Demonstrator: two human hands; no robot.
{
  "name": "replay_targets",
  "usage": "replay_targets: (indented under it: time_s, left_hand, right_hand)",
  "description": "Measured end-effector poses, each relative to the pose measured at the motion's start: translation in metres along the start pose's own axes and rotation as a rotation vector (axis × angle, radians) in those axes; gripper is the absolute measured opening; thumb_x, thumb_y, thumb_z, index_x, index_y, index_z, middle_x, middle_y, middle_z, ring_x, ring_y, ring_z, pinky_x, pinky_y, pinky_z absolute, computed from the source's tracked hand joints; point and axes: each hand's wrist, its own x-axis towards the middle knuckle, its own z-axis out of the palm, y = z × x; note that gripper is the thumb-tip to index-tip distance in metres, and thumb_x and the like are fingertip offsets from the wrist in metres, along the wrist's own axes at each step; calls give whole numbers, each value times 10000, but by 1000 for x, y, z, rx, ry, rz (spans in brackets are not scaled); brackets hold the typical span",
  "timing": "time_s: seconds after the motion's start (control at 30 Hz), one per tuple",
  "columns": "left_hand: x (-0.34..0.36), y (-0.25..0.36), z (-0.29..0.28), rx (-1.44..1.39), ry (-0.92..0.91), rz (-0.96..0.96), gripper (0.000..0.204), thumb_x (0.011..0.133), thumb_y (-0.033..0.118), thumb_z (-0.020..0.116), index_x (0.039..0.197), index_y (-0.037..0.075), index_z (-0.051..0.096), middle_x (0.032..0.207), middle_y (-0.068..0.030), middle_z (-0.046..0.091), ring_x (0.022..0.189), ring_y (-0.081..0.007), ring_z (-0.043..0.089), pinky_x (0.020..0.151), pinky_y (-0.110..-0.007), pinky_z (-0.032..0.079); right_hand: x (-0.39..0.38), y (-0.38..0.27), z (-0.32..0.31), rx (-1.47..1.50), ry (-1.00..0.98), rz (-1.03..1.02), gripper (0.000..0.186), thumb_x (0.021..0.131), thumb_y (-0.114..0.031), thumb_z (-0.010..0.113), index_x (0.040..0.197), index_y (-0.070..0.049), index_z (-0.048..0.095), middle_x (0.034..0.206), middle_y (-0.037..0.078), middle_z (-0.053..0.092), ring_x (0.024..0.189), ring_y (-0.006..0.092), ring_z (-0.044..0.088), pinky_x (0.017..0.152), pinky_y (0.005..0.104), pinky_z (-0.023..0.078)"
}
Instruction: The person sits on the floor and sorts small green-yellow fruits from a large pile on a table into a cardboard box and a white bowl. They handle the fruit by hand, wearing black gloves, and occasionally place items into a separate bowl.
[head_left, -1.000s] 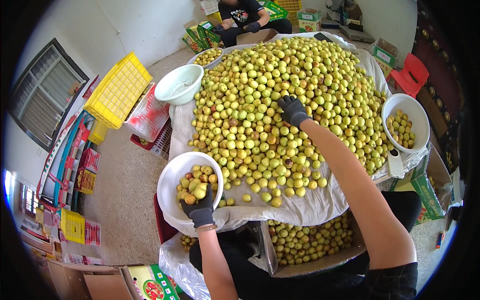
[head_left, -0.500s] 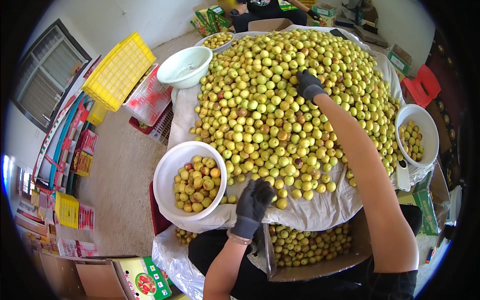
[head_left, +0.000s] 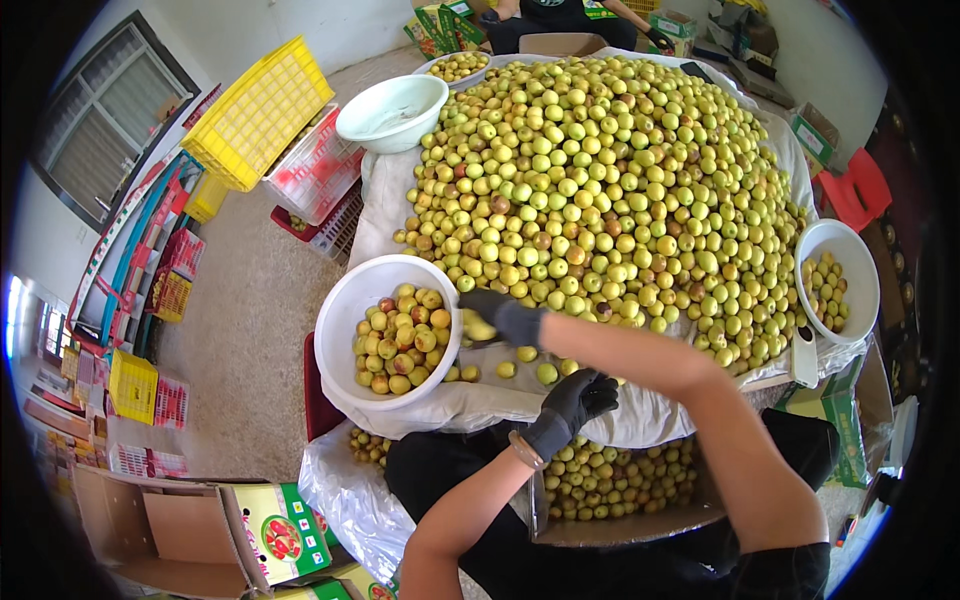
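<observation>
A wide heap of round yellow-green jujubes (head_left: 600,190), some with brown patches, covers a cloth-draped table. My right hand (head_left: 505,318), in a dark glove, reaches across to the left, next to the rim of a white basin (head_left: 335,345) partly filled with browner jujubes (head_left: 402,340). A jujube (head_left: 477,326) shows in its fingers, smeared by motion. My left hand (head_left: 575,405), also gloved, is above the table's near edge with its fingers curled in. Its palm is hidden. Just below it stands a cardboard box (head_left: 625,532) of jujubes, between my knees.
Another white basin (head_left: 868,285) stands at the right, beside a white handheld object (head_left: 803,357). A pale green basin (head_left: 430,95) is at the far left edge. Yellow crates (head_left: 262,110) are stacked at left. Another person (head_left: 565,22) sits across the table.
My right hand has come from the far middle of the heap to the left basin, now with a jujube. My left hand has moved right, its fingers curling. The view has shifted slightly.
</observation>
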Motion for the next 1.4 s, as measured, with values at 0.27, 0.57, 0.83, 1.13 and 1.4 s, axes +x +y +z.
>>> replay_targets:
  time_s: [0.27, 0.57, 0.83, 1.13, 1.4]
  left_hand:
    - [0, -9, 1, 837, -53, 151, 325, 871, 296, 590, 1042, 21, 557, 902, -80, 627, 803, -184, 629, 725, -317, 520]
    - [-2, -50, 19, 2110, -165, 665, 394, 835, 335, 583, 1122, 67, 541, 955, -141, 572, 843, -322, 567, 747, -437, 466]
    - [1, -46, 1, 2124, -182, 651, 357, 830, 332, 573, 1069, 68, 562, 958, -127, 562, 872, -315, 562, 740, -443, 462]
    - [-2, -51, -2, 2266, -178, 623, 353, 815, 343, 577, 1040, 71, 574, 941, -116, 566, 853, -306, 570, 732, -455, 467]
    - [21, -76, -11, 2291, -137, 797, 227, 809, 288, 589, 866, 69, 587, 929, -131, 594, 803, -288, 585, 637, -436, 474]
  right_hand:
    - [-1, 9, -63, -978, 541, -1228, 321, 821, -244, 607, 1055, -27, 570, 965, 181, 585, 936, 339, 553, 820, 428, 438]
    - [-23, 62, -211, -839, 1089, -1018, 393, 793, -230, 639, 1145, -79, 556, 1175, 133, 531, 1115, 340, 475, 944, 426, 415]
    - [-23, 44, -198, -1452, 999, -471, 349, 805, -121, 525, 1147, -179, 563, 1149, 55, 532, 1049, 280, 515, 862, 414, 424]
    - [-69, 18, -162, -1101, 394, -673, 476, 778, -274, 632, 1161, -42, 472, 927, 178, 631, 841, 338, 625, 761, 411, 497]
    - [-48, 120, 117, -869, -387, -744, 523, 825, -109, 522, 1319, -24, 373, 1201, 187, 522, 1012, 356, 560, 867, 469, 465]
